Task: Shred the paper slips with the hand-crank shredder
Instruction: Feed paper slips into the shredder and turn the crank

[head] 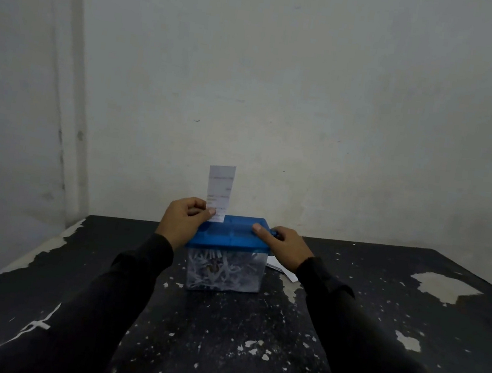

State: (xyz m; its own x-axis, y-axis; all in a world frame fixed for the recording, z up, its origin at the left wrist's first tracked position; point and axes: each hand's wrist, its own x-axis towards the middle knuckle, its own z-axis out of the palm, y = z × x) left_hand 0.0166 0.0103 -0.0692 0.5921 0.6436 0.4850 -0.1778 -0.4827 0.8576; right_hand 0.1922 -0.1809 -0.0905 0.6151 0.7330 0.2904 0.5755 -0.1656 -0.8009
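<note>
— Head view, middle of the frame: what were your hands doing at the box?

— My left hand [186,216] pinched a paper slip [220,189] between thumb and fingers, holding it upright so its lower edge sat at the slot near the back left of the shredder's blue lid [225,235]. I gripped it low down, I'd judge, so the thin paper stayed stiff enough to feed straight.

— And the other hand?

— My right hand [282,244] was at the lid's right end, thumb resting on top and fingers curled round the small blue crank [276,233] at the corner. Most of the crank was hidden by my fingers, so I couldn't say how it stood.

— Why both hands on it?

— One to guide the slip, one to turn; the thumb on the lid probably also steadied the light box.

— Where did the shredder sit?

— Centre of the frame, on a black table [378,313] with flaking paint. Its clear bin [224,272] under the lid was already packed with white strips, so a good deal had been shredded.

— Anything left to do?

— More slips [282,269] lay on the table just right of the bin, partly behind my right wrist. Most of the upright slip stood above the lid.
</note>
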